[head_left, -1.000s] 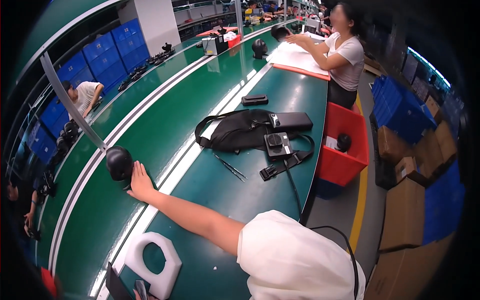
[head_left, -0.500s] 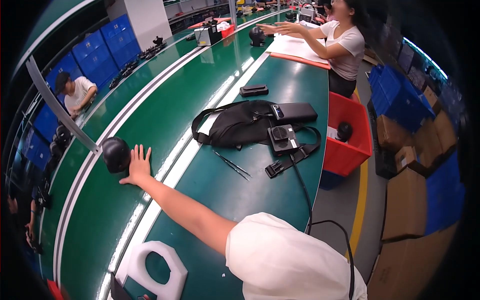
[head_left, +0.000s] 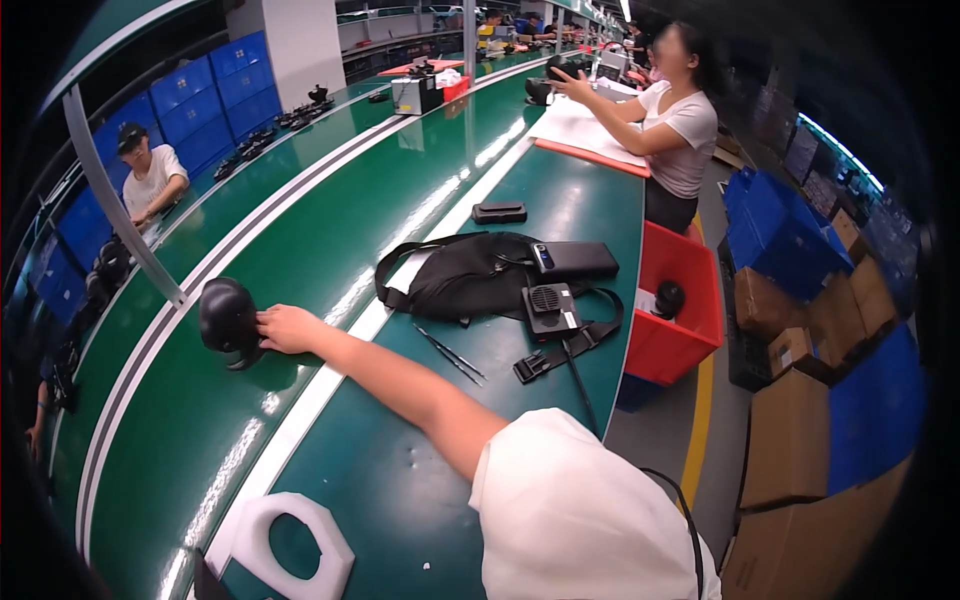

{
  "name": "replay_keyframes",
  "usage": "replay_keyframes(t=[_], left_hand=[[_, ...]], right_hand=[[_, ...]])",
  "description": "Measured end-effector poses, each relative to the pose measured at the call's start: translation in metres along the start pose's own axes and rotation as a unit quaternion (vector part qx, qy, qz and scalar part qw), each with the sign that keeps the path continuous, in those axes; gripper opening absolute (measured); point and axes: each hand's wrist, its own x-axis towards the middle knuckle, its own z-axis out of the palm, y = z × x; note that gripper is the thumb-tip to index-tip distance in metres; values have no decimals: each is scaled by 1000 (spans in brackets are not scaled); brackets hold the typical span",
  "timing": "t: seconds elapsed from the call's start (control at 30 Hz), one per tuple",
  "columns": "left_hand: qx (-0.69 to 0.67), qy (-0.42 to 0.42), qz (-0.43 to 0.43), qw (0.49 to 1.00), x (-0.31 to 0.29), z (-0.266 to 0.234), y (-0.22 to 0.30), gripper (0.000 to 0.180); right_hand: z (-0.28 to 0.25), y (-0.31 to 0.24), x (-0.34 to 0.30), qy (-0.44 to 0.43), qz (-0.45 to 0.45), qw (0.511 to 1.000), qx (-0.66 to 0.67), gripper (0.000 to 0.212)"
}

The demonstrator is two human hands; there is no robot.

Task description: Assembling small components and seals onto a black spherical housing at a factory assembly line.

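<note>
My right hand (head_left: 288,329) reaches far to the left over the green work surface. Its fingers are bent in against the right side of a black, round-headed device (head_left: 228,312), near its narrower lower part. The device stands on the green belt, tilted slightly; its underside and my fingertips are partly hidden. My left hand is out of view. Nearer to me lies a white foam ring (head_left: 338,562) with an angular outline.
Tweezers (head_left: 449,354), a black waist bag (head_left: 455,278), a power bank (head_left: 577,260) and a small fan unit (head_left: 551,311) lie on the table. A red bin (head_left: 690,345) stands to the right. A co-worker (head_left: 680,130) at the far end holds a similar black device.
My right hand has gone from spread fingers beside the black device to fingers closed against it. The device has turned and tilted. The far co-worker's hands have come onto another black device.
</note>
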Motion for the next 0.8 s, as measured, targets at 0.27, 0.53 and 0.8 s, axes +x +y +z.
replay_keyframes(t=[0.27,0.53,0.8], left_hand=[[10,7,-5,1000,5,-12,-1,42],[4,93,12,996,8,-8,-3,42],[-28,15,18,999,-4,11,0,35]], right_hand=[[-33,-55,-9,32,-90,983,-157,41],[-85,-80,11,227,-61,966,-109,59],[-66,-77,54,78,381,919,67,94]])
